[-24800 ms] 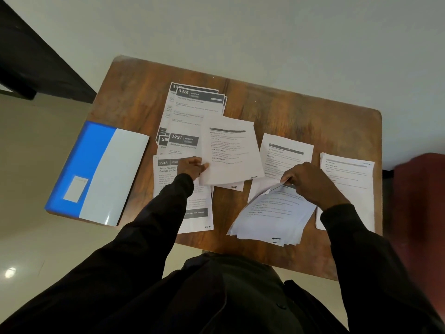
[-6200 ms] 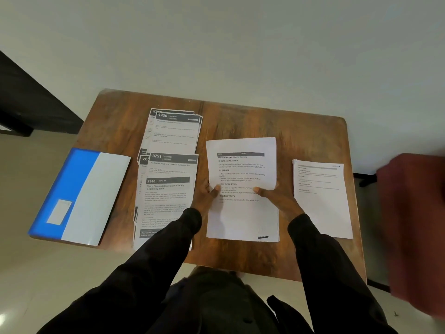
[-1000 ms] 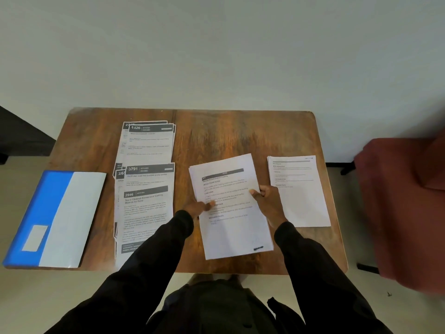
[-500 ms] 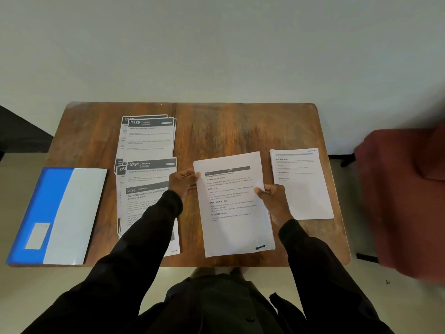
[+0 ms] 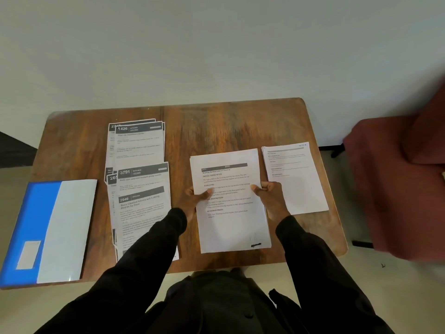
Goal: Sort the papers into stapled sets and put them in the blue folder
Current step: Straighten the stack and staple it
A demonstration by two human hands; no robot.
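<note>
A stack of white printed papers [image 5: 231,213] sits in the middle of the wooden table [image 5: 228,126]. My left hand [image 5: 196,198] grips its left edge with the thumb on top. My right hand [image 5: 269,196] grips its right edge the same way. To the left lie several overlapping sheets with dark headers [image 5: 139,179]. A smaller white stack [image 5: 296,184] lies at the right. The blue folder [image 5: 45,230], closed, with a white flap, rests on the table's left end and overhangs its edge.
A dark red chair [image 5: 404,189] stands close to the table's right side. A pale wall runs behind the table. The far half of the tabletop holds nothing.
My left hand slid down from the stack's upper left corner to the middle of its left edge. The middle stack stays in both hands and has straightened a little.
</note>
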